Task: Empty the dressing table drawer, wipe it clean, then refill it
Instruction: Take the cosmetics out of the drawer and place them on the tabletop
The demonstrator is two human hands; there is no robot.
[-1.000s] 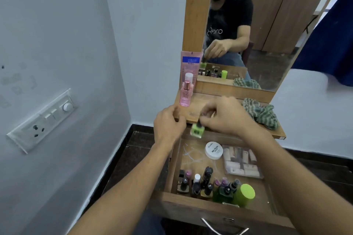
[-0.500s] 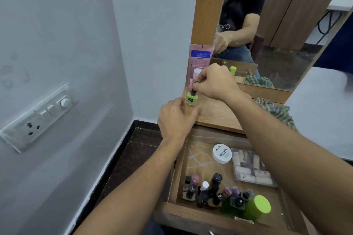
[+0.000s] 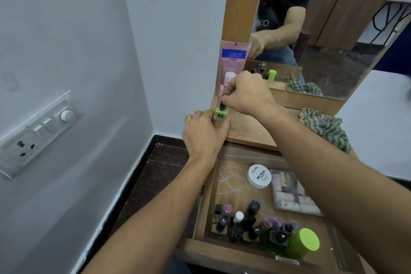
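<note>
Green square polish bottle on the wooden counter: your right hand pinches its black cap; your left hand curls beside it, grip unclear.

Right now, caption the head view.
Right hand holds green square nail-polish bottle by its black cap at the wooden tabletop, left hand alongside.

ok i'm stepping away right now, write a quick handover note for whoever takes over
Right hand pinches the cap of the green nail polish bottle at the tabletop's left edge; touchdown unclear.
Left hand is curled at that edge beside the bottle; grip unclear.
Drawer is open. On top: pink tube, pink bottle, checked cloth.
In the drawer: white jar, clear box, small bottles, green-capped bottle.
Left to do: empty the rest, wipe, refill.
</note>
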